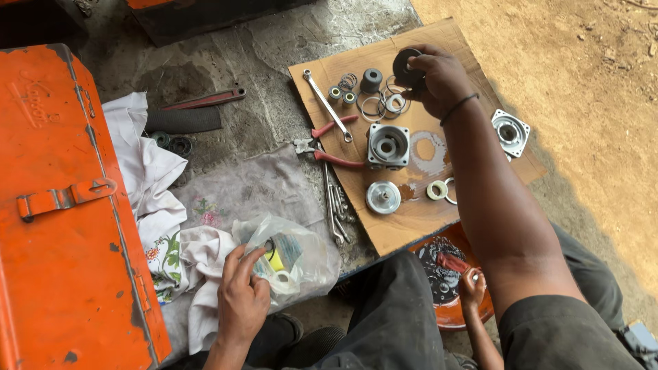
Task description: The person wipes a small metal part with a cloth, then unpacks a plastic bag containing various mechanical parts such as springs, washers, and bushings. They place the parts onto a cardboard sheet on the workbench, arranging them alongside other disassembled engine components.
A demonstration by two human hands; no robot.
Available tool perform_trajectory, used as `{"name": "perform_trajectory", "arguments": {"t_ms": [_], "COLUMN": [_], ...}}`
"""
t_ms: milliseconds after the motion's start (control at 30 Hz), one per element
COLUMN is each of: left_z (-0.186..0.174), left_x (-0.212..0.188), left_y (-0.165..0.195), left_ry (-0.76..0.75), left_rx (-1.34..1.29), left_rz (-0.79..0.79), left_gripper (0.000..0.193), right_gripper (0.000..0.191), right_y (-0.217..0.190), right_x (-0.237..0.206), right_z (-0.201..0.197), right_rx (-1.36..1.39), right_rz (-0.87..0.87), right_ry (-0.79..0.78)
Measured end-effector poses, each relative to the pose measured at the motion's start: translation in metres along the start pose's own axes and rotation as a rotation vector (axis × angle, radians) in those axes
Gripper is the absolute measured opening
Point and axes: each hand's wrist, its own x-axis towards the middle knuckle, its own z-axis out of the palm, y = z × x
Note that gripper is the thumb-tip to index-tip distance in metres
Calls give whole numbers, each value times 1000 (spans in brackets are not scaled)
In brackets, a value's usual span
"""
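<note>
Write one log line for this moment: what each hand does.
left hand: on clear plastic bag | right hand: holds black disc over cardboard sheet

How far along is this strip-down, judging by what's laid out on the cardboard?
Looks done: the square metal housing, a round cap, a flanged cover, bearings and rings lie apart on the cardboard. In hand: the right hand holds a dark disc above the rings; the left hand touches a clear bag of small parts. Left: nothing looks refitted to the housing yet.
</note>
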Motion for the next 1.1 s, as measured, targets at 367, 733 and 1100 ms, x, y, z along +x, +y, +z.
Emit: {"name": "perform_trajectory", "arguments": {"t_ms": [367, 733, 1100], "left_z": [10, 4, -15], "left_x": [-7, -1, 2], "left_y": [-17, -8, 19], "left_ry": [58, 21, -42], "left_rx": [115, 58, 13], "left_rz": [-3, 20, -52], "left_gripper": [50, 47, 48], "right_gripper": [23, 31, 20], "right_y": [68, 71, 44], "right_x": [113, 114, 84], "right_z": [-6, -32, -35], "right_rx": [-1294, -663, -558], "right_rz": [-484, -277, -353], "right_ry": [131, 74, 362]}}
